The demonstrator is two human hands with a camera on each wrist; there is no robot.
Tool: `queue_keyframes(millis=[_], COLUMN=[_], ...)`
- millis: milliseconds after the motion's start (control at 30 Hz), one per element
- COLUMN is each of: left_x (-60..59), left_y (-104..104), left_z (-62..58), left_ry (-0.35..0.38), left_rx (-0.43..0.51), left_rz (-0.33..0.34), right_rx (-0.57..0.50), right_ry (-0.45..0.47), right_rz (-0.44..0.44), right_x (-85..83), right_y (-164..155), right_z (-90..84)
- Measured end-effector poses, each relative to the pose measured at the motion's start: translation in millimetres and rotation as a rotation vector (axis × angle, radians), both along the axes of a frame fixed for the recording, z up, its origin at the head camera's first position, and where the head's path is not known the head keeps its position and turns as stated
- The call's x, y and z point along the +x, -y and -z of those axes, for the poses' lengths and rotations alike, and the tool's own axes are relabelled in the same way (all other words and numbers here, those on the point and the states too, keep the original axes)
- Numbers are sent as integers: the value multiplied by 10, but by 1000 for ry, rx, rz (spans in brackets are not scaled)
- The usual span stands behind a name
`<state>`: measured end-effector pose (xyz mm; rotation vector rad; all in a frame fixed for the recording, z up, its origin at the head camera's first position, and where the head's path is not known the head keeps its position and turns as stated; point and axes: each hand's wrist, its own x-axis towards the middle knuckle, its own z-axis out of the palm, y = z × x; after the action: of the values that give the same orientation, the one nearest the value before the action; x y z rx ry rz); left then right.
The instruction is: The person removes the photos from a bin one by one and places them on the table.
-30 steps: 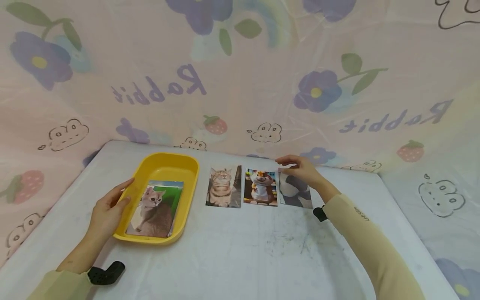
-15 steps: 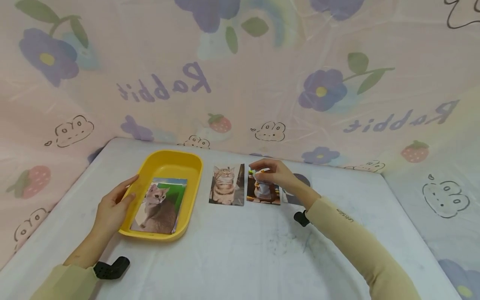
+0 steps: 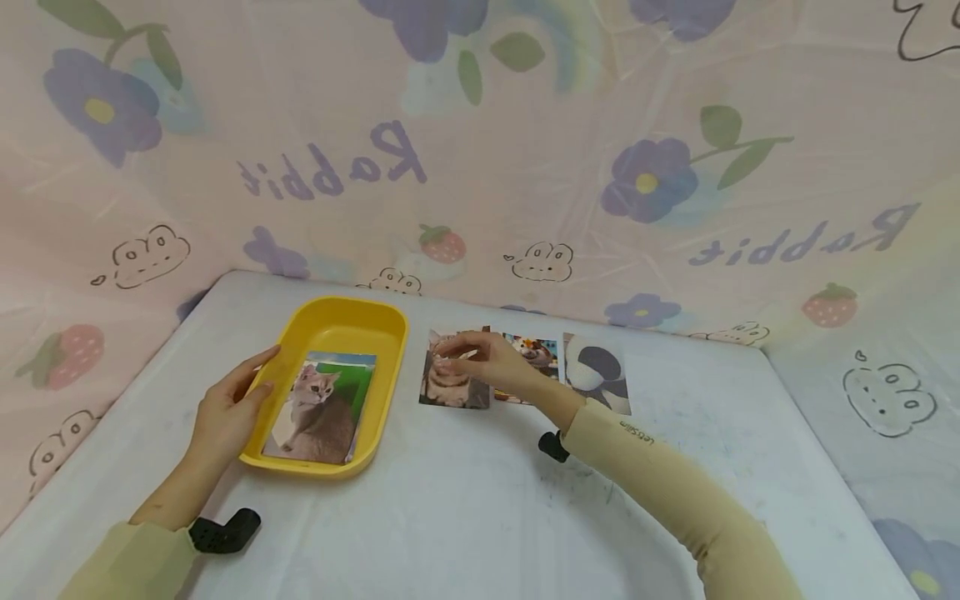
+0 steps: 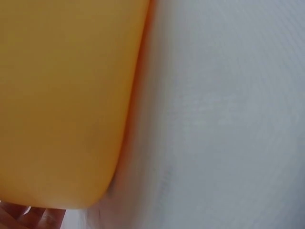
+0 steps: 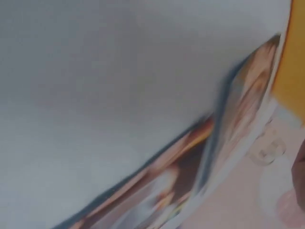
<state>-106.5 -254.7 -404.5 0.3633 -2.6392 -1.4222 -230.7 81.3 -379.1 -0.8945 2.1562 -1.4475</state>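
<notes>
My left hand grips the left rim of a yellow plastic tray, thumb over the edge. Inside it lies a small stack of photo cards, topped by a grey cat photo. My right hand is over a tabby cat photo, fingers bent and partly covering it; whether they touch it I cannot tell. Beside that, under my wrist, lies a hamster photo, then a black-and-white picture card. The right wrist view shows the tabby photo and the hamster photo blurred.
A white-covered table carries everything, with dark smudges at its right middle. Behind it hangs a pink printed curtain close along the back edge. The tray stands just left of the card row.
My right hand has moved left along the row, from the black-and-white card past the hamster photo to the tabby photo. The cards lie where they were, and my left hand keeps holding the tray.
</notes>
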Motion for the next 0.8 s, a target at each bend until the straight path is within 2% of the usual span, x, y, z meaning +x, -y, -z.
queue_keyframes(millis=[233, 433, 567, 700, 800], left_x=[5, 17, 22, 21, 24], left_y=[0, 21, 31, 27, 26], left_z=[-11, 28, 38, 12, 6], left_ry=[7, -33, -50, -39, -24], left_rx=[13, 9, 5, -14, -15], left_rz=[6, 34, 48, 33, 22], right_rx=[6, 0, 47, 87, 134], right_ry=[-9, 65, 35, 16, 11], right_rz=[-6, -31, -26, -30, -65], right_x=[120, 188, 206, 208, 195], right_y=[430, 709, 837, 952, 1046], right_z=[-29, -98, -119, -135, -141])
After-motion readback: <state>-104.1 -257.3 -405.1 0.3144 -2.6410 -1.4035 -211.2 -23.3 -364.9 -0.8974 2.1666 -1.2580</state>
